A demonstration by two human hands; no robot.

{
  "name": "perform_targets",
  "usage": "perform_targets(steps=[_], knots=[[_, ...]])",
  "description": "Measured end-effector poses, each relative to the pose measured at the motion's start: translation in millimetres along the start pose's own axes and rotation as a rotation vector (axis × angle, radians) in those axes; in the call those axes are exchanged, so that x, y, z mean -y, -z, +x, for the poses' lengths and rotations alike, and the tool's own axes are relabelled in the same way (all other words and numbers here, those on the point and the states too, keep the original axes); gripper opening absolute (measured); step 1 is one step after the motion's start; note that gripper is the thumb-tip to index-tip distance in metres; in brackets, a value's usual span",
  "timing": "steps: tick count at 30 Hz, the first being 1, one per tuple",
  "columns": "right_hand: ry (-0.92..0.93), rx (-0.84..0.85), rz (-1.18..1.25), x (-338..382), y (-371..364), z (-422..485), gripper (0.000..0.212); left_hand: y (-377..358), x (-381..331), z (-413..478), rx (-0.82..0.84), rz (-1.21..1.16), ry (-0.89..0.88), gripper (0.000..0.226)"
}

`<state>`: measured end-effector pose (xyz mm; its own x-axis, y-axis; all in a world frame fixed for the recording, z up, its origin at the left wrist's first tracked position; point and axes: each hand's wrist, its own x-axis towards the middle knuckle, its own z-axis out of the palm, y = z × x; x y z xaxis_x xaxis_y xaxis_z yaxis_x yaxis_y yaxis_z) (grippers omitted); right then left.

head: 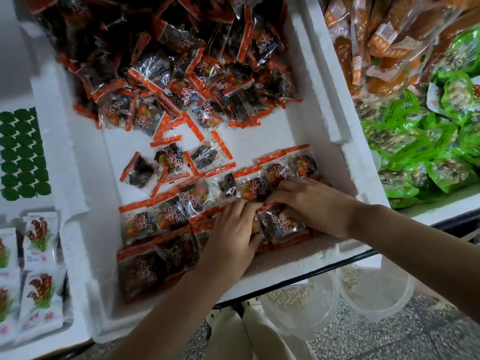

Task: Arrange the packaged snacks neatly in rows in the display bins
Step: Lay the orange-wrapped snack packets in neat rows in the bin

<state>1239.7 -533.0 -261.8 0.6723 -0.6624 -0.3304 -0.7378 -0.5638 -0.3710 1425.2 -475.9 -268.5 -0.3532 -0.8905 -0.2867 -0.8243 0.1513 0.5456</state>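
Speckled floor (389, 341) shows nearest me, with two clear tubs (376, 289) of pale grain tucked under the table edge. Above them sits a white foam bin (285, 258), and along its near wall dark snack packets with orange seams lie in tidy rows (155, 224), overlapping like shingles. Both hands work at the right end of those rows. The left hand (231, 235) lies over the near rows with its fingers bent onto the orange seam of one packet (283, 224) and its thumb against that packet's side. The right hand (309, 201) reaches in from the right and pinches the same seam with curled fingertips, so the two hands meet over it. Just beyond them a third row runs toward the right wall, then a few loose packets (168, 159) lie scattered on the bare white floor of the bin. Farther back the rest sit in a jumbled heap (168, 61). White packets (39, 268) fill the bin to the left; green packets (428, 152) and orange packets (376, 35) fill those to the right.
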Motion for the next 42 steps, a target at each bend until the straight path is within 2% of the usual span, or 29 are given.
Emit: perform_targets(steps=[6, 10, 15, 17, 20, 24, 26, 30, 31, 34, 37, 39, 42], knots=[[0.023, -0.091, -0.086, 3.3, -0.9, -7.7, 0.044, 6.1, 0.8, -2.3, -0.029, -0.063, -0.031, 0.046], [-0.010, -0.200, 0.059, 11.5, 15.0, 4.5, 0.036, 29.7, 13.0, 1.8, -0.141, -0.100, -0.026, 0.039], [-0.163, -0.310, 0.258, 28.6, 30.6, 56.4, 0.049, 68.5, 57.3, 24.5, -0.374, -0.020, 0.165, 0.047], [-0.254, -0.295, 0.338, 36.4, 29.9, 80.6, 0.053, 79.4, 78.3, 32.0, -0.441, 0.111, 0.269, 0.054], [-0.343, -0.280, 0.398, 44.7, 24.7, 109.0, 0.058, 87.8, 99.8, 40.0, -0.403, 0.215, 0.466, 0.073], [-0.420, -0.294, 0.415, 44.9, 20.8, 129.1, 0.059, 91.4, 103.8, 51.4, -0.374, 0.132, 0.453, 0.078], [-0.457, -0.312, 0.504, 42.9, 21.0, 133.2, 0.049, 92.5, 102.8, 56.8, -0.358, 0.045, 0.466, 0.079], [-0.446, -0.419, 0.626, 41.3, 24.4, 136.7, 0.010, 94.5, 101.8, 60.8, -0.377, -0.098, 0.423, 0.062], [-0.444, -0.454, 0.651, 41.2, 27.0, 136.1, 0.007, 94.4, 100.6, 60.2, -0.396, -0.137, 0.393, 0.055], [-0.446, -0.540, 0.717, 41.0, 37.3, 129.6, 0.018, 95.7, 92.1, 52.6, -0.494, -0.295, 0.302, 0.038], [-0.409, -0.576, 0.806, 44.3, 45.6, 117.8, 0.017, 100.3, 87.2, 41.0, -0.610, -0.273, 0.262, 0.027], [-0.369, -0.569, 0.832, 50.1, 47.8, 109.4, 0.015, 104.6, 85.6, 31.2, -0.635, -0.324, 0.289, 0.028], [-0.338, -0.527, 0.822, 63.3, 49.7, 99.8, 0.021, 109.1, 79.0, 11.6, -0.601, -0.525, 0.369, 0.024]])
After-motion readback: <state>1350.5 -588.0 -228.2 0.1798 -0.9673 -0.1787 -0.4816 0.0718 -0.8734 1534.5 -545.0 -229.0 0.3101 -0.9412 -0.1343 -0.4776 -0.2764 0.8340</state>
